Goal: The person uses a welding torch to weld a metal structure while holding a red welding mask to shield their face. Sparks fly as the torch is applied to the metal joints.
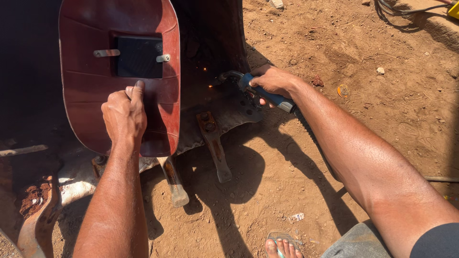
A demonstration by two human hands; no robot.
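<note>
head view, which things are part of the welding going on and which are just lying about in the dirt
In use:
left hand holding the red shield
right hand gripping the blue torch
dark metal plate, with sparks

Lying about:
orange disc
stone
cables
paper scrap

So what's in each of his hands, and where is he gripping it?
The left hand holds a red welding shield by a grip on its inner face. The right hand grips a blue-handled welding torch around its handle.

Black cable [406, 9], small stone [380, 70], sandalled foot [283, 246] on red dirt [382, 110]
</note>
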